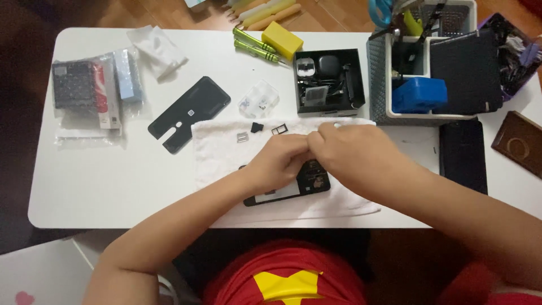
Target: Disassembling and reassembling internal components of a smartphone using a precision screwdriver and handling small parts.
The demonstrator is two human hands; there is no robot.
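Nearest the table's front edge, an opened black smartphone with its inner parts showing [307, 182] lies on a white cloth towel [217, 152] spread over the white rectangular table [84, 181]. Both hands meet just above it. The left hand [278, 164] is curled with its fingertips drawn together against the right hand [353, 155], whose fingers are likewise bunched; they seem pressed onto something very small between them, but what it is cannot be made out. The left hand covers the phone's middle.

Just beyond the hands, on the towel's far strip, sit a small silver metal piece [243, 136], a small black plastic piece [257, 127] and a thin dark card tray [279, 130]. Left of the towel lies a flat black phone back cover with a notched end [189, 113], and near it a small clear plastic compartment box [258, 99]. Farther left rest clear bags holding boxed items [90, 96].

Right of the hands, a dark flat phone-sized slab [463, 155] lies by a brown patterned case [519, 144]. Behind, an open black square box of accessories [330, 82] stands beside a grey woven organiser basket [377, 73] containing a blue plastic block [419, 94]. At the far edge lie two green-handled screwdrivers [254, 45] and a yellow rectangular block [282, 39].
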